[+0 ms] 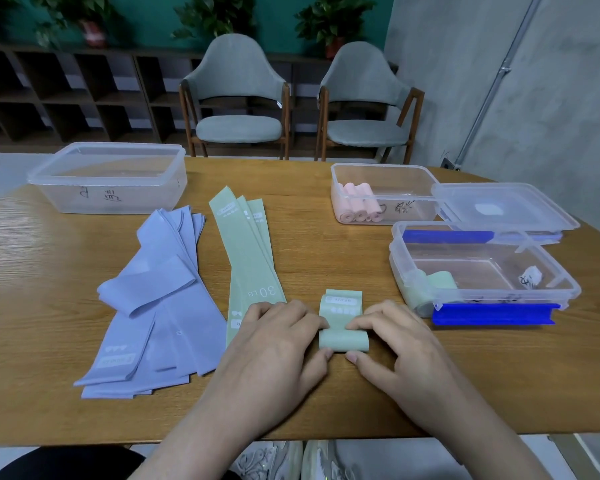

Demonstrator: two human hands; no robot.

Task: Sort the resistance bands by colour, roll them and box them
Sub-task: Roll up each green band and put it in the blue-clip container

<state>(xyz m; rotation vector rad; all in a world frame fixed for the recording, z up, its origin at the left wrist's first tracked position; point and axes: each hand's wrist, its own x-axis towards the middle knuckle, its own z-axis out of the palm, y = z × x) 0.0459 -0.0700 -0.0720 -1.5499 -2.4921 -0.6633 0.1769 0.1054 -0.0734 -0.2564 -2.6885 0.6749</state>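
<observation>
So both hands are on the green band (343, 327) near the table's front edge: left hand (278, 344) and right hand (399, 344) each pinch an end of the roll, thumbs on the near side, fingers curled over the top. The roll's long axis runs hand to hand, and the short unrolled tail lies flat just beyond the fingertips, so I'd guess the rolling goes away from the body. Further out, the green box (485, 271) sits beyond the right hand, which is closer to it than the left.
</observation>
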